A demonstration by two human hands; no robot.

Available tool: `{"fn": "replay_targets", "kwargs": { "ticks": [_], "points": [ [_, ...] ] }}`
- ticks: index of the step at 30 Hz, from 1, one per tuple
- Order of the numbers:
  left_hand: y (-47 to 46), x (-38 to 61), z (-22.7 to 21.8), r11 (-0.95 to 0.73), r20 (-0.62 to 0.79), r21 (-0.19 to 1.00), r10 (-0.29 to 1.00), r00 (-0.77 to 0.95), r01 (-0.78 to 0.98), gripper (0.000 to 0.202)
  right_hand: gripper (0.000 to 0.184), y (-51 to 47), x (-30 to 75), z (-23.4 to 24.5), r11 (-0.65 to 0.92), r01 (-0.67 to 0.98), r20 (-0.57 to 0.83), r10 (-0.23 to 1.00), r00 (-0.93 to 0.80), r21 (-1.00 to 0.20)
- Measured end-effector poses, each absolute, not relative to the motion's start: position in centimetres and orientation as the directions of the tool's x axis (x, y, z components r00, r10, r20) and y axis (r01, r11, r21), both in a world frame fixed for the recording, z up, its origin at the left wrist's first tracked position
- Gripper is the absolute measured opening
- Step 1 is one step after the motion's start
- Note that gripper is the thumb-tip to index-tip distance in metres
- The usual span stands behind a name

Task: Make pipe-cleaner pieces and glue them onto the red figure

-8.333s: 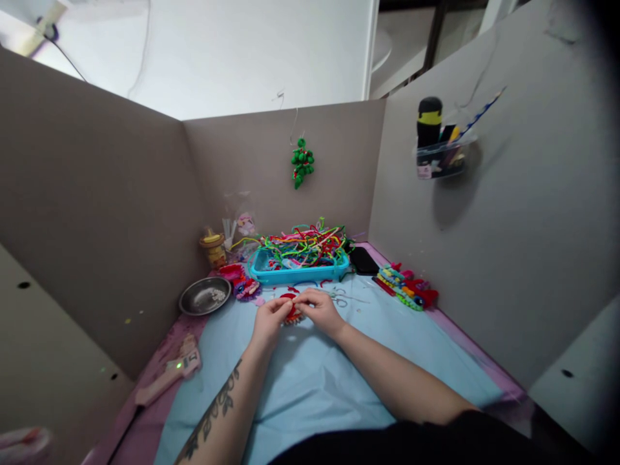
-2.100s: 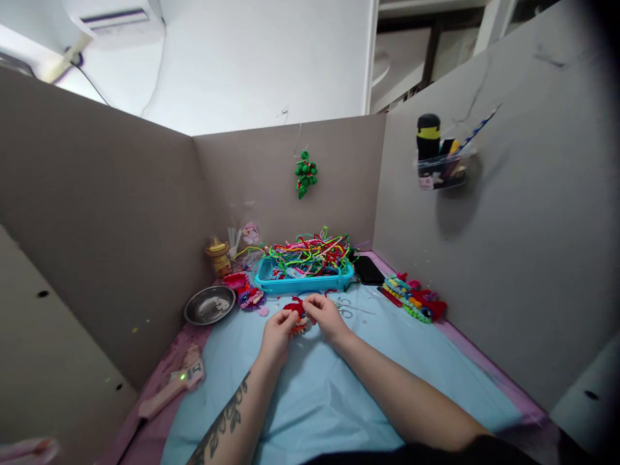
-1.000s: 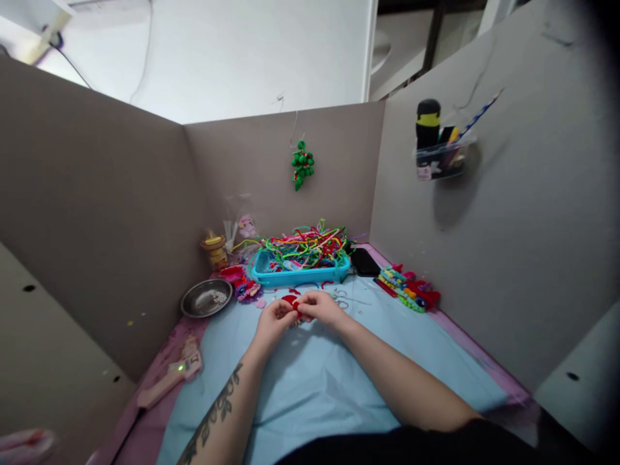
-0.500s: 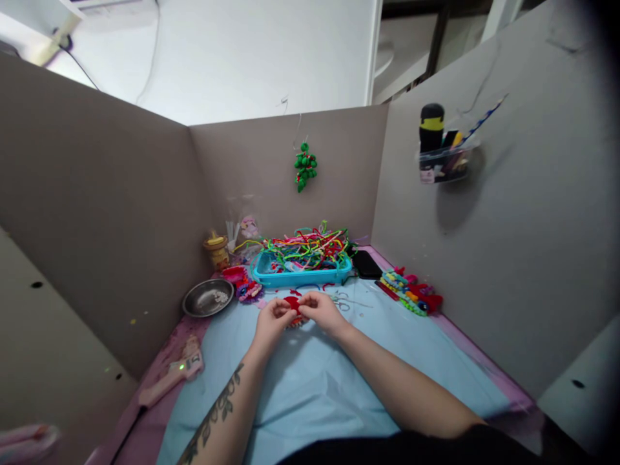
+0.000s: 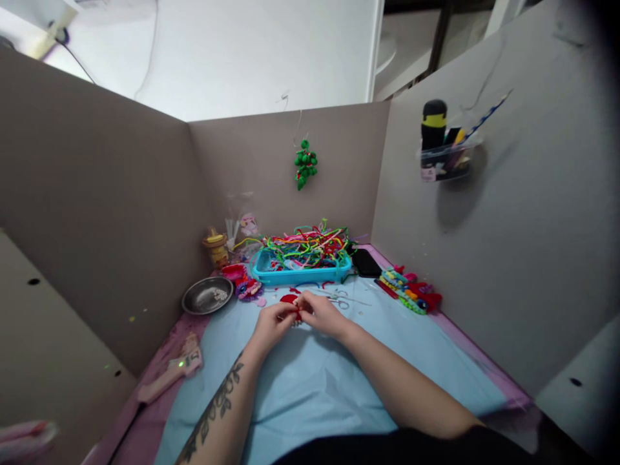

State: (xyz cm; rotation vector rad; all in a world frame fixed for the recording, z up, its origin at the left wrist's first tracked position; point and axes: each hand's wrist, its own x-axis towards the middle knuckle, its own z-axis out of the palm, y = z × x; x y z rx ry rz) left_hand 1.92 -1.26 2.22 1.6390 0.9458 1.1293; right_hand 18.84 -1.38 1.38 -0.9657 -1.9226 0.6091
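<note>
My left hand [image 5: 271, 323] and my right hand [image 5: 321, 314] meet over the light blue mat [image 5: 310, 381], fingertips pinched together on a small red pipe-cleaner piece [image 5: 290, 300]. Most of that piece is hidden by my fingers. Just beyond my hands stands a blue tray [image 5: 303, 274] heaped with coloured pipe cleaners. Small scissors [image 5: 341, 301] lie on the mat right of my right hand.
A metal bowl [image 5: 207, 295] and a pink glue gun [image 5: 169, 374] lie at the left. Finished colourful pieces [image 5: 409, 292] and a black phone [image 5: 365, 262] sit at the right. Grey cardboard walls enclose the desk; a green ornament [image 5: 305, 163] hangs on the back wall.
My hands stay together on the red piece with small finger movements; the camera view shifts slightly.
</note>
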Motion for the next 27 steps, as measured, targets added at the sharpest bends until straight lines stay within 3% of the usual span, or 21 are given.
{"fn": "replay_targets", "kwargs": {
  "ticks": [6,13,22,27],
  "points": [
    [-1.0,2.2,2.1,-0.234,0.221,0.972,0.944,0.246,0.024,0.010,0.011,-1.9,18.1,1.7,0.523,0.256,0.484,0.851,-0.204,-0.813],
    [-0.3,1.8,1.8,-0.206,0.220,0.968,0.972,0.088,-0.146,0.021,0.008,-1.9,17.1,1.9,0.402,0.161,0.397,0.915,-0.066,-0.901],
    [-0.3,1.8,1.9,-0.161,0.176,0.949,0.984,0.031,-0.269,0.028,0.019,-1.8,17.3,2.2,0.272,0.025,0.272,0.962,-0.026,-0.962],
    [0.4,0.9,1.4,-0.167,0.143,0.933,0.985,-0.096,-0.319,0.028,0.028,-3.9,18.3,6.6,0.265,-0.004,0.265,0.963,0.058,-0.964]
  ]
}}
